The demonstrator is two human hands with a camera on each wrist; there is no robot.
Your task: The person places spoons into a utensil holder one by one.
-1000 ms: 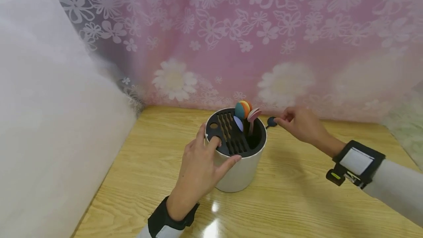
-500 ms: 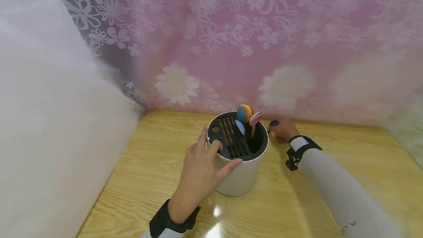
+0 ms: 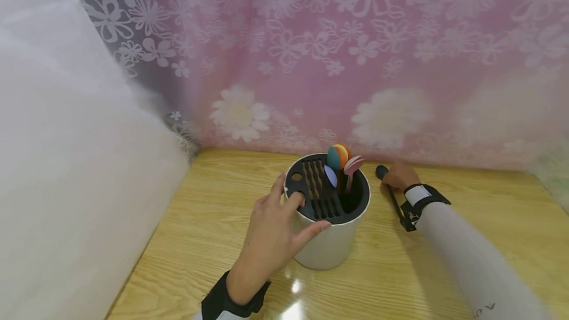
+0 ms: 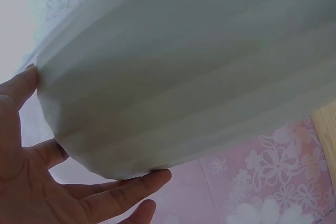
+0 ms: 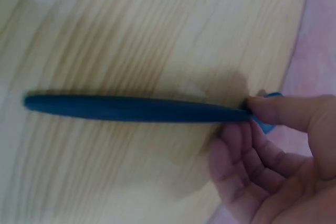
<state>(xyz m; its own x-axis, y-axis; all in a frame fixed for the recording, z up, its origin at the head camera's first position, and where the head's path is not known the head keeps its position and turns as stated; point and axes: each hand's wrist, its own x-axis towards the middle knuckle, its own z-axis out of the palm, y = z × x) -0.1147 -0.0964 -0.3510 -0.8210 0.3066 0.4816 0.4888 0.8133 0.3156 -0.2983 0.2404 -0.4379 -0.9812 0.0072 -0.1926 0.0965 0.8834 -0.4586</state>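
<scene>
A white round utensil holder [image 3: 326, 250] with a black slotted top [image 3: 321, 196] stands upright on the table. My left hand [image 3: 271, 231] grips its near-left rim, one finger at a round hole in the top and the thumb along the front edge. In the left wrist view, fingers [image 4: 126, 193] spread around the holder's pale wall [image 4: 173, 72]. My right hand [image 3: 402, 177], to the right of the holder, pinches a dark blue spoon [image 5: 131, 109] at the neck, just below its head. The spoon's long handle points back toward me, close over the table; the fingers partly hide its head.
Upright in the holder are a teal, yellow and orange round-headed utensil [image 3: 339, 157], a pink one [image 3: 353, 164] and a lavender one [image 3: 330, 176]. A pink flowered curtain [image 3: 311, 63] hangs behind the wooden table [image 3: 200, 241]. White sheeting [image 3: 80, 137] rises at the left.
My right hand turned and came in lower behind the spoon, then moved slightly right with it, away from the holder, bringing the handle into view. The left hand keeps its grip on the rim.
</scene>
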